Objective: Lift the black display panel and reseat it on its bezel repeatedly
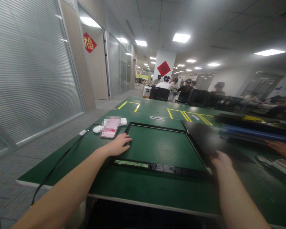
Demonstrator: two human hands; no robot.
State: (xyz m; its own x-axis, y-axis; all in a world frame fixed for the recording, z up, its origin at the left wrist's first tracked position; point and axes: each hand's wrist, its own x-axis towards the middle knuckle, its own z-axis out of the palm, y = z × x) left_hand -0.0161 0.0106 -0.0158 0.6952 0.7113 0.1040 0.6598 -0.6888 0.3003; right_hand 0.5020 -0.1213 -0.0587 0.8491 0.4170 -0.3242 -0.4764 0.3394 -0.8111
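A thin black rectangular frame [157, 127] lies flat on the green tabletop [154, 144]. Its near bar carries a long green circuit strip [131, 163]. My left hand [120, 144] rests on the frame's left side, fingers spread and nothing in its grasp. Close to the frame's right side is a dark flat panel [202, 135], its far left corner by the frame's far right corner. My right hand [222, 161] is closed at the near edge of this panel; motion blur and the hand itself hide most of its fingertips.
A pink-screened phone [109, 128] and a white rounded device [97, 128] lie left of the frame, beside a black strap [62, 159]. Another person's hand [282, 149] is at the right, near a blue-edged stack [257, 133]. Yellow tape [128, 102] marks the table's far part.
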